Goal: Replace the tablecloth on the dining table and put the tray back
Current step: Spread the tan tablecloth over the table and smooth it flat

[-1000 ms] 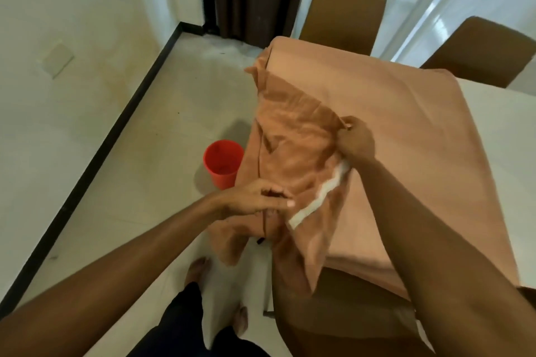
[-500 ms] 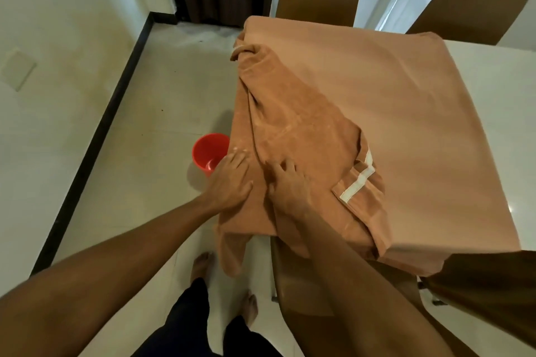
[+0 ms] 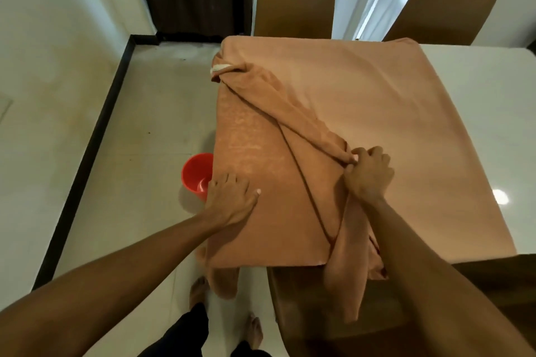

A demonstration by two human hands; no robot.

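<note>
**One bunched ridge, slanting far-left to near-right**

Half of the dining table (image 3: 478,113) at most is covered. The tablecloth (image 3: 362,90) spreads over its left part, and bare white top shows to the right. The cloth hangs off the near edge in loose tails, so it is on but not squared.

Across it runs a twisted ridge (image 3: 293,113) of surplus cloth. Its long axis slants from the far-left corner down to my right hand (image 3: 368,177). That hand sits at the ridge's near end, its fingers (image 3: 377,155) curled round the bunch and gripping it. My left hand (image 3: 232,203) lies well apart to the left, by the table's left edge. Its fingers (image 3: 229,184) are straight and pressed flat on the cloth, holding nothing.

So the ridge leads away from my right fingers toward the far left. I judge the next move falls to the right hand: draw the bunch toward the near right while the left pins the flat part. Too hard a pull may drag the far corner.

On the floor left of the table stands a red tub (image 3: 195,175). I see no tray.
</note>
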